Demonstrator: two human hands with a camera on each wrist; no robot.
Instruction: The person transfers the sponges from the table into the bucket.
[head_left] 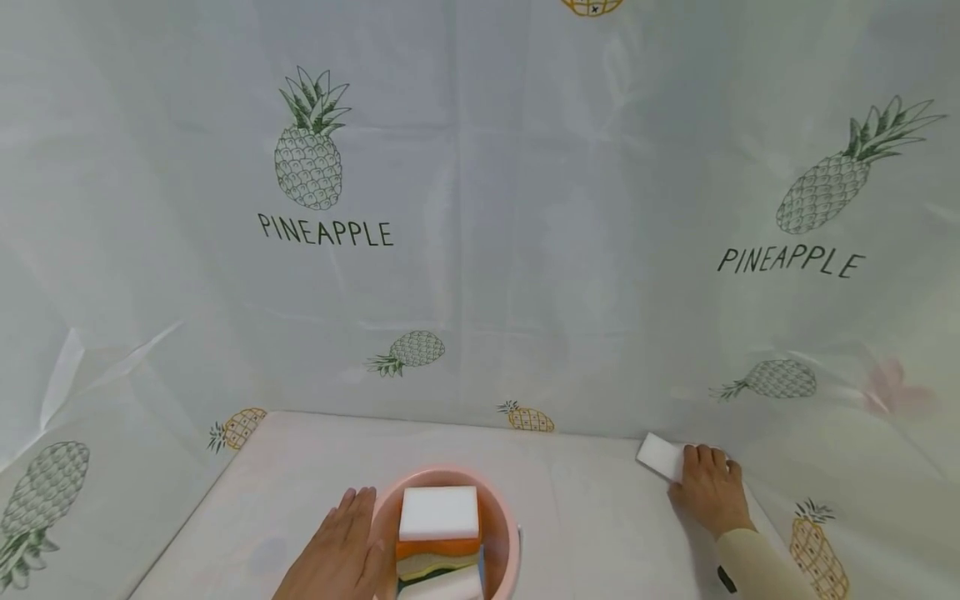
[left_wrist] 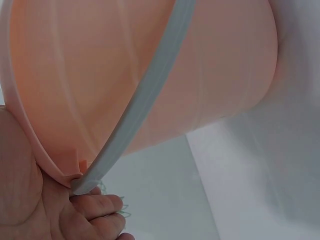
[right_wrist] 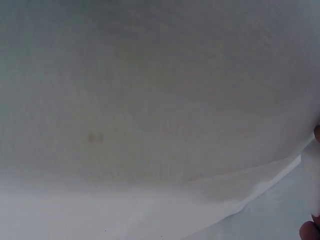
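Note:
My right hand holds a white rectangular sponge at the far right corner of the table. Thumb and fingertips show on either side of that sponge at the right edge of the right wrist view. At the lower middle stands a pink bucket. Inside it are a white sponge, an orange layer below that, a wavy yellow-green sponge and another white block. My left hand lies with extended fingers against the bucket's left rim, close to where the grey handle joins it.
The table has a pale cover. Behind it and at both sides hangs a sheet printed with pineapples, meeting the table's back edge. The bucket's handle hangs down along its side.

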